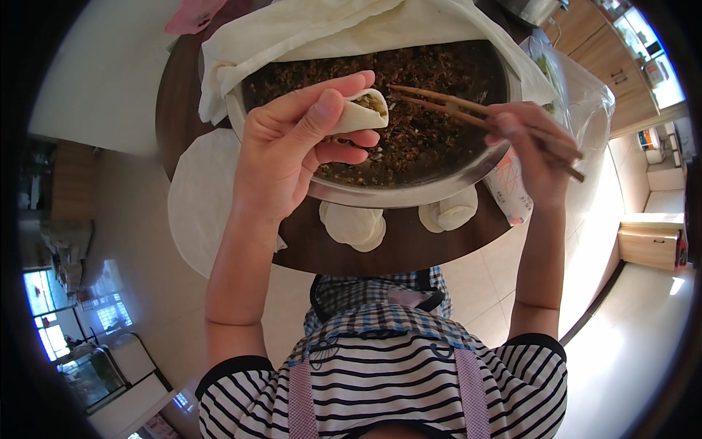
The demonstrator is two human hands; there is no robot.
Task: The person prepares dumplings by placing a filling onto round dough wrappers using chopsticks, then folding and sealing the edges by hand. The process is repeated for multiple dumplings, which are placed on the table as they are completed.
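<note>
A dough wrapper (pixel 359 118), folded around some filling and gaping at its right end, is pinched in my left hand (pixel 290 137) above a large metal basin (pixel 406 195). Chopped brown and green filling (pixel 406 142) covers much of the basin's bottom. My right hand (pixel 529 131) grips a pair of wooden chopsticks (pixel 455 107), whose tips point left over the filling, a little apart from the wrapper. Two piles of round dough wrappers, the left one (pixel 354 222) and the right one (pixel 452 211), lie on the dark table in front of the basin.
A cream cloth (pixel 351 33) covers the basin's far side. White round sheeting (pixel 200 197) overhangs the dark round table (pixel 340 260) at left. A printed packet (pixel 510 189) and a clear plastic bag (pixel 589 104) are at right. A pink bag (pixel 192 16) lies at the far left.
</note>
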